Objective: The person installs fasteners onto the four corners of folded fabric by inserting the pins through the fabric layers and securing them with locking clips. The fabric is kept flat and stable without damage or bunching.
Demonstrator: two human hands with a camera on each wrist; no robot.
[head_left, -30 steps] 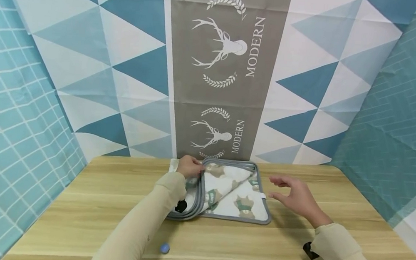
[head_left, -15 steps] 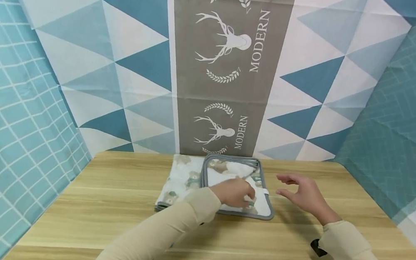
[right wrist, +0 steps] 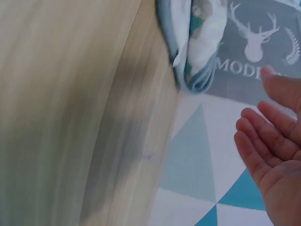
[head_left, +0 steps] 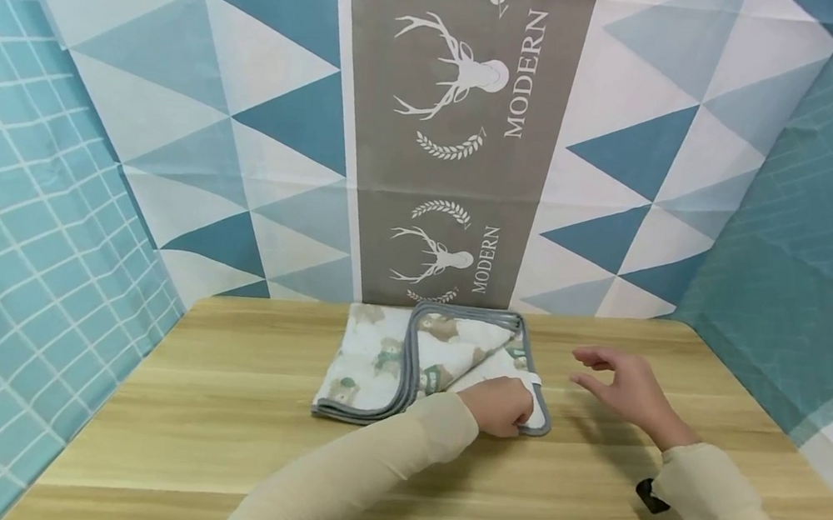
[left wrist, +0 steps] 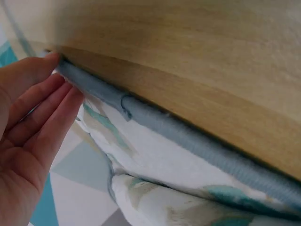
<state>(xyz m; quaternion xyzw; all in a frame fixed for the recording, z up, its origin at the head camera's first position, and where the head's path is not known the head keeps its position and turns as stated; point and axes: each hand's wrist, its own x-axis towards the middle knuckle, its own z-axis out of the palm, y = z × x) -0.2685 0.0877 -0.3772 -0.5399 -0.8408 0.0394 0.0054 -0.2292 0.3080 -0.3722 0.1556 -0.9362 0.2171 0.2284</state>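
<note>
A folded white baby blanket (head_left: 370, 354) with bear prints and grey edging lies at the back of the table. Its upper layer is turned back in a diagonal fold. My left hand (head_left: 499, 406) is at the front right corner. The left wrist view shows that hand's thumb and fingertips pinching the grey edging (left wrist: 164, 120). My right hand (head_left: 626, 385) hovers right of the blanket, apart from it, with thumb and fingers spread and nothing between them. In the right wrist view the same hand (right wrist: 277, 150) has relaxed fingers.
The wooden table (head_left: 220, 425) reaches back to a patterned wall covering (head_left: 287, 114) right behind the blanket. A blue gridded sheet (head_left: 29, 214) hangs on the left and a teal sheet (head_left: 798, 288) on the right. A white tag (head_left: 531, 378) sticks out from the blanket's right edge.
My left hand has left the blanket's left part and crossed right to its front right corner, where it now pinches the edging. My right hand has shifted slightly right in view, still empty.
</note>
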